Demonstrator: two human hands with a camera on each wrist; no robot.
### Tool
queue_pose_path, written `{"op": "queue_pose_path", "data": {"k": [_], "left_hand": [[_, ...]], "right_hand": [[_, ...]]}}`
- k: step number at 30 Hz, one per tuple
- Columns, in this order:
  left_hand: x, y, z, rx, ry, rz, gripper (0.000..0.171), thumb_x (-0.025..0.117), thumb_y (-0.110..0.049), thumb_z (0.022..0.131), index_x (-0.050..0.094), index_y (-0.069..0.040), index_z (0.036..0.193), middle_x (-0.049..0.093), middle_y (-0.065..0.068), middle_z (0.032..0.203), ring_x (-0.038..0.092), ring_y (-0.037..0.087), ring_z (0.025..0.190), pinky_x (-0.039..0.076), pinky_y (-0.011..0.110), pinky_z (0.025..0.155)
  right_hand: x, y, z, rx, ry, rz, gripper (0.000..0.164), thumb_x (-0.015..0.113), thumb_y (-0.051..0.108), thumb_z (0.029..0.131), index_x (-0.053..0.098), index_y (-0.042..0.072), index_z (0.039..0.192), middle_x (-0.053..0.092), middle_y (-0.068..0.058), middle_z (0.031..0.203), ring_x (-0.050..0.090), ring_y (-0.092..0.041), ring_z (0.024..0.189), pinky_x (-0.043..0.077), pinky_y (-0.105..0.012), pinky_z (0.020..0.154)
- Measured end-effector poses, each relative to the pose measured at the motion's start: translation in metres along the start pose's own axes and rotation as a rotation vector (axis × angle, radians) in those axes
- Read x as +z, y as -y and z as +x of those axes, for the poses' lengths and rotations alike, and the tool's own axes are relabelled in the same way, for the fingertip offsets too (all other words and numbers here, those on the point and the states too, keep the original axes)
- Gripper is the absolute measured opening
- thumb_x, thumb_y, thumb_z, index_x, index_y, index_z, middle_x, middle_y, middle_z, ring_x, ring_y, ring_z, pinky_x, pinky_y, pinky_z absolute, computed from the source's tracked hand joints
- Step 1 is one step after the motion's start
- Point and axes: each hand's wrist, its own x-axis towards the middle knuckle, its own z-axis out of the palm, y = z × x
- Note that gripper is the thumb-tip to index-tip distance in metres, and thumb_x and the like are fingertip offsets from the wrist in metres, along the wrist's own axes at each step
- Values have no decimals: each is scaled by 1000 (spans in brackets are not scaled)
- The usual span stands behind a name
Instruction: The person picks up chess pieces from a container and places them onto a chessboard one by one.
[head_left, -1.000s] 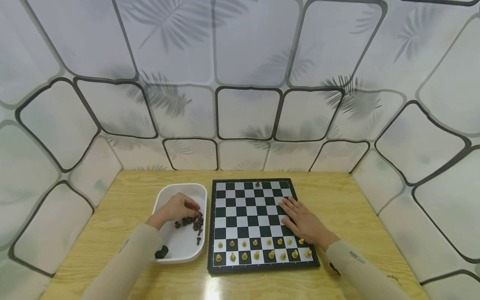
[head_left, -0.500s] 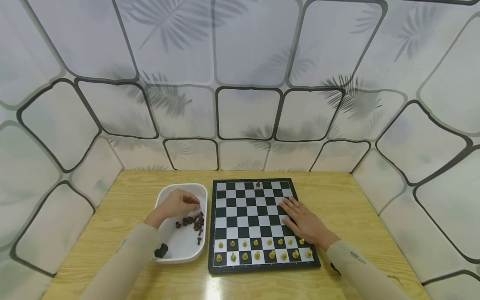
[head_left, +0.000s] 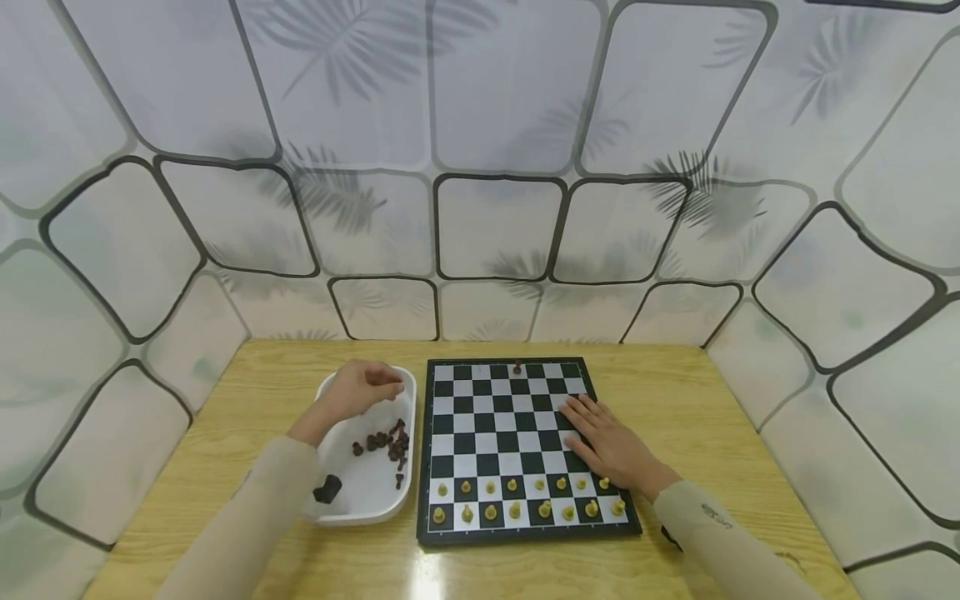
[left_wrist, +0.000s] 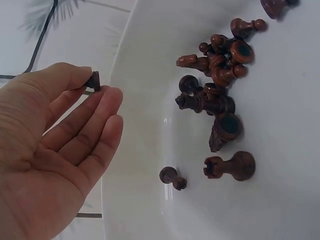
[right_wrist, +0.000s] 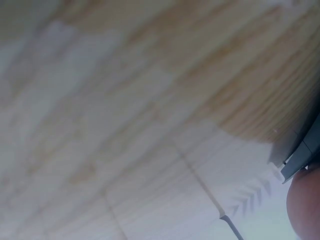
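My left hand point(head_left: 356, 390) is over the far part of the white plastic tub point(head_left: 412, 433). Between its thumb and forefinger it pinches a dark chess piece point(left_wrist: 95, 81), mostly hidden by the thumb. Below, in the tub, lies a heap of reddish-brown chessmen point(left_wrist: 220, 65), with a rook point(left_wrist: 240, 166) on its side. The right hand point(head_left: 609, 443) rests flat on the right side of the chessboard point(head_left: 495, 425), fingers straight. Two rows of yellow chessmen point(head_left: 514, 510) stand on the board's near side. One dark chessman point(head_left: 517, 367) stands on the far row.
A small black object point(head_left: 327, 489) lies at the tub's near left, by the left sleeve point(head_left: 262, 492). Tub and board sit side by side on a wooden table point(head_left: 667, 383). Patterned cloth walls point(head_left: 495, 225) enclose the table at the back and sides.
My left hand has risen from the heap of chessmen toward the tub's far rim, with a chess piece pinched in its fingers. The right hand stays put on the board.
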Motion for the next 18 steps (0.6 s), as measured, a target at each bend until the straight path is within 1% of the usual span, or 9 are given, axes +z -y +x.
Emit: {"op": "queue_pose_path", "data": {"k": [1, 3, 6, 9, 12, 18], "left_hand": [[0, -1, 0, 2, -6, -4, 26, 74, -28, 99, 77, -12, 119, 80, 8, 107, 75, 30, 97, 55, 32, 70], [1, -4, 1, 12, -22, -8, 26, 74, -28, 99, 78, -12, 119, 80, 9, 111, 74, 29, 99, 56, 33, 71], [3, -8, 4, 55, -43, 3, 26, 73, -25, 99, 78, -9, 119, 80, 10, 112, 75, 27, 101, 60, 37, 77], [5, -14, 7, 99, -61, 4, 25, 74, -23, 99, 78, -6, 118, 80, 10, 110, 75, 25, 100, 61, 41, 85], [8, -19, 10, 129, -66, -3, 26, 74, -20, 99, 77, -3, 118, 80, 12, 109, 75, 25, 98, 61, 43, 85], [15, -29, 22, 115, -59, -8, 27, 73, -20, 100, 76, -2, 120, 79, 14, 114, 75, 28, 102, 61, 45, 88]], "right_hand": [[0, 0, 0, 0, -1, 0, 65, 48, 43, 111, 36, 8, 164, 34, -13, 171, 27, -38, 161, 26, -57, 129], [1, -1, 0, -1, -3, -1, 65, 48, 43, 111, 36, 8, 164, 34, -13, 171, 27, -38, 161, 26, -57, 129], [1, 0, 0, -2, -8, -4, 64, 48, 43, 111, 36, 8, 164, 35, -13, 171, 27, -38, 161, 25, -57, 129], [1, 0, -1, -10, -20, -2, 63, 50, 41, 110, 38, 7, 163, 36, -15, 170, 28, -40, 160, 26, -57, 128], [0, 1, -1, -17, -32, 5, 62, 51, 39, 110, 39, 6, 162, 38, -17, 169, 30, -41, 159, 27, -59, 128], [2, -1, -1, -9, -11, 1, 63, 49, 40, 111, 37, 8, 164, 35, -15, 170, 27, -39, 160, 25, -57, 129]]}}
